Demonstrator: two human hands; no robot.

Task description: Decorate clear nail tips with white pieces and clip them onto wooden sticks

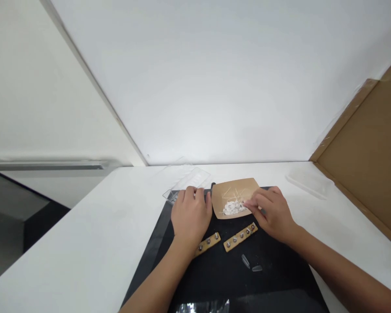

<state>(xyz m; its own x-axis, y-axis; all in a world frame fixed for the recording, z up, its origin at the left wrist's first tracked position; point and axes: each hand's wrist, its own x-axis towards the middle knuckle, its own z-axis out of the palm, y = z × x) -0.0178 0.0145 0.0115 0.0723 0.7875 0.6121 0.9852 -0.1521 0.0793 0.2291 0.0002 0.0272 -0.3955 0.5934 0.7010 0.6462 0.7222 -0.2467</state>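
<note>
My right hand [271, 212] is at the right side of a brown paper tray [219, 195]. Its thumb and fingertips pinch together at the edge of a heap of small white pieces [233, 208]; what is between them is too small to make out. Thin pale sticks [236, 193] lie behind the heap. My left hand [191, 213] rests palm down, fingers a little apart, by a clear plastic box [195, 177] with compartments. Two wooden strips with metal studs, the left [211, 240] partly under my left wrist and the right [241, 237], lie below the tray.
A glossy black mat [221, 278] lies on the white table [117, 243]. Two clear nail tips [245, 261] are on it. A translucent lid [308, 180] lies at the back right, beside a cardboard panel [365, 161]. A white wall stands behind.
</note>
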